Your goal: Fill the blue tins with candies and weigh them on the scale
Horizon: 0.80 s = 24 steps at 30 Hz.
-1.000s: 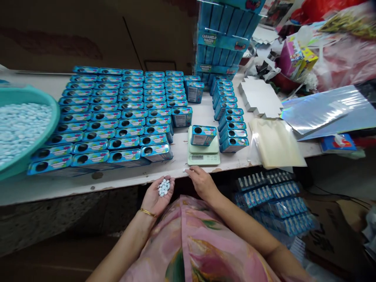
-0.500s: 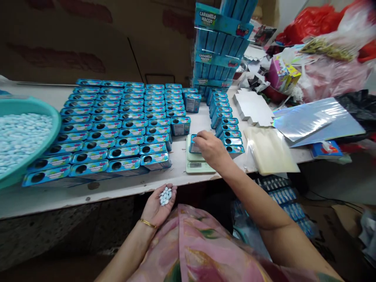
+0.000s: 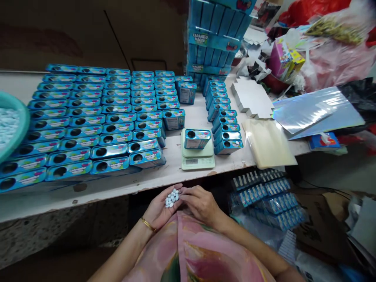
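Observation:
My left hand [image 3: 161, 205] is cupped palm up at the table's front edge, holding a small heap of pale blue and white candies [image 3: 172, 198]. Over the rim of that palm, the bent fingers of my right hand [image 3: 201, 203] are drawn together beside the candies; whatever is between the fingertips is too small to tell. A blue candy tin [image 3: 197, 139] with a dark round hole in its top stands upright on a pale green digital scale [image 3: 198, 162], apart from both hands.
Rows of similar tins [image 3: 101, 129] fill the left of the table, and a shorter row [image 3: 225, 125] is right of the scale. A teal basin [image 3: 25, 125] of candies sits far left. Stacked display boxes [image 3: 211, 43], white card [image 3: 252, 96] and clear film sleeves [image 3: 266, 143] lie behind and right.
My right hand has let go of the tin on the scale and come down to the candies in my left palm. The camera view has shifted slightly.

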Available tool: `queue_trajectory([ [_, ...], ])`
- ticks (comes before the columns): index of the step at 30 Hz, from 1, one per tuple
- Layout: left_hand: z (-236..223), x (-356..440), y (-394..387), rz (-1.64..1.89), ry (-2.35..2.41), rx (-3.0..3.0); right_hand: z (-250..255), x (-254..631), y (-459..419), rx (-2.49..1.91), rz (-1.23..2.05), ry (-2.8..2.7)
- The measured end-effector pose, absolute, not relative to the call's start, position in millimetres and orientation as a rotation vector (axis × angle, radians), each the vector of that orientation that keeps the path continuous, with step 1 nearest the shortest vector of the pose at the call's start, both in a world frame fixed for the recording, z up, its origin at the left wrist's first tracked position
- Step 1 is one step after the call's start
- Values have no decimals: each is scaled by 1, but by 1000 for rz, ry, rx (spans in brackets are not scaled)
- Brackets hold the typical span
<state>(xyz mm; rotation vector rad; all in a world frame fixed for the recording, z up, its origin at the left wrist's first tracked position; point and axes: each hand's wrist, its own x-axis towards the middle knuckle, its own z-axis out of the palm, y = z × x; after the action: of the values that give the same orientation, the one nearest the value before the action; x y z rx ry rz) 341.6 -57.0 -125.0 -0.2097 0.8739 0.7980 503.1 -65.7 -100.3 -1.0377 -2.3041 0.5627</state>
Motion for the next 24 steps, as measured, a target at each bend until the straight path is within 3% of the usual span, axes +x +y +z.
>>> queue_trajectory([
  [10, -122, 354, -59, 623, 913, -298, -107, 498, -54, -1136, 498, -2635],
  [24, -127, 364, -54, 569, 818, -287, -122, 519, -52, -1036, 617, -2482],
])
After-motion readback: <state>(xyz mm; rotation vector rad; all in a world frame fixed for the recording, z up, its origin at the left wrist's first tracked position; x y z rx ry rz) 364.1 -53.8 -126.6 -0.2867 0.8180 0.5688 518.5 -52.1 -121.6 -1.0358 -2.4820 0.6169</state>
